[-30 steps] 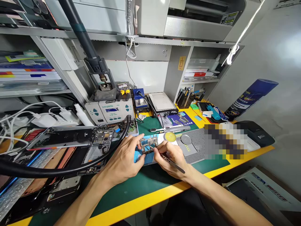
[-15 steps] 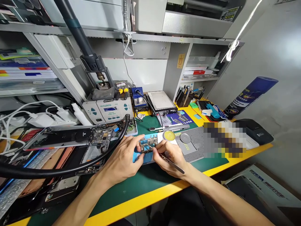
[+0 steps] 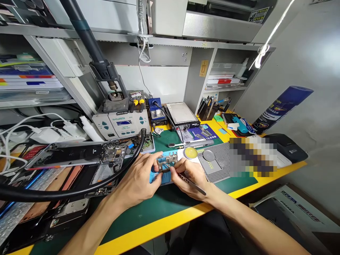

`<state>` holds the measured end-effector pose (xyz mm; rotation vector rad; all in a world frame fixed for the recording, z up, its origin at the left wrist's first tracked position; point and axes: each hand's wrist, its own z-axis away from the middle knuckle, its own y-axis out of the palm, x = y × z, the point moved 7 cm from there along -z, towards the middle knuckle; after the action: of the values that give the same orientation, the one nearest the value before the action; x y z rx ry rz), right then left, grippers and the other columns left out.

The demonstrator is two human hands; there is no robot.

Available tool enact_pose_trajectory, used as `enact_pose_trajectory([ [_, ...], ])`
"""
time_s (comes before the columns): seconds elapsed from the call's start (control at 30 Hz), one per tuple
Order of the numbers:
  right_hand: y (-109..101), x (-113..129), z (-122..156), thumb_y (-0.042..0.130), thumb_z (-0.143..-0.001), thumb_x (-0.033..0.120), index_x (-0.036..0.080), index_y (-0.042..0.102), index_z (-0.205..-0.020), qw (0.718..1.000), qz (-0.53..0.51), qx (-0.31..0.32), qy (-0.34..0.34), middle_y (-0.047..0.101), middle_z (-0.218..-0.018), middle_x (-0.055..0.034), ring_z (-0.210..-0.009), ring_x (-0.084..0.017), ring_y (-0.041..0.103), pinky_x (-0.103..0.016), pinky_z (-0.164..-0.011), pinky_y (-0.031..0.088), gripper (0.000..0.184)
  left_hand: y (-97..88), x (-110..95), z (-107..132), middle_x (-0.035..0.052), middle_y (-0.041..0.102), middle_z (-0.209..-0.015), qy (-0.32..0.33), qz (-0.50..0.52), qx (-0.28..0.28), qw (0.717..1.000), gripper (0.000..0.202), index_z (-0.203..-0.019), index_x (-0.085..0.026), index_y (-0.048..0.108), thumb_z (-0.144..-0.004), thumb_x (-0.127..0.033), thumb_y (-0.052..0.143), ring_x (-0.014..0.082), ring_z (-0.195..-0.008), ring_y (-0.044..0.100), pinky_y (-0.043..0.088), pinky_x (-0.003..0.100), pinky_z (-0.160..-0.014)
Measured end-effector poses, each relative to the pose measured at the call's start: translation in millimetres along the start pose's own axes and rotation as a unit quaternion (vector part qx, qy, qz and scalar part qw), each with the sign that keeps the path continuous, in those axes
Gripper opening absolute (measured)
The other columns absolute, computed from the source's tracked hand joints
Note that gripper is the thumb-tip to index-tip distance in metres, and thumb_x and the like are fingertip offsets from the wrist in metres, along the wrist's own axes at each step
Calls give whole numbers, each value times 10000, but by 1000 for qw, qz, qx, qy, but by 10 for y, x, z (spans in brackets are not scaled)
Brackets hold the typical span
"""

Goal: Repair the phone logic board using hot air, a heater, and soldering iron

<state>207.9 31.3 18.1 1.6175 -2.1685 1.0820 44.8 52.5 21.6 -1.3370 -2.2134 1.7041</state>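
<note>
Between the thumb and fingers of my left hand (image 3: 140, 173) a small circuit board (image 3: 166, 160) is gripped by its left edge, above a blue pad (image 3: 152, 177). My right hand (image 3: 190, 177) pinches a pair of metal tweezers (image 3: 195, 186), whose perforated handle slants down toward my wrist. The tweezers' tip lies at the board's lower middle; whether it touches is too small to tell. Just beyond my right hand sit a round tin of yellow paste (image 3: 190, 153) and its grey lid (image 3: 209, 155).
A black hose (image 3: 79, 195) curves past my left forearm from the hot-air station (image 3: 123, 124). Phone parts (image 3: 77, 156) crowd the left side. A grey brush (image 3: 190, 143) lies behind the tin. At the right stand a blue spray can (image 3: 281, 109) and a black case (image 3: 288, 147).
The tweezers and my right hand have shifted very slightly left and down over the board. My left hand keeps its grip on the board, and the view has barely moved.
</note>
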Motion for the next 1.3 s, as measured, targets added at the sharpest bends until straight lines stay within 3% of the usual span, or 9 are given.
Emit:
enact_pose_trajectory([
  [1.3, 51, 49, -47, 601, -919, 120, 250, 510, -882, 999, -33, 35, -2, 617, -740, 11, -552, -135, 543, -300, -452, 415, 162, 12, -5, -2, 37, 613, -952, -2, -4, 12, 1000, 539, -1396, -209, 433, -873, -174, 556, 214, -984, 593, 480, 399, -968],
])
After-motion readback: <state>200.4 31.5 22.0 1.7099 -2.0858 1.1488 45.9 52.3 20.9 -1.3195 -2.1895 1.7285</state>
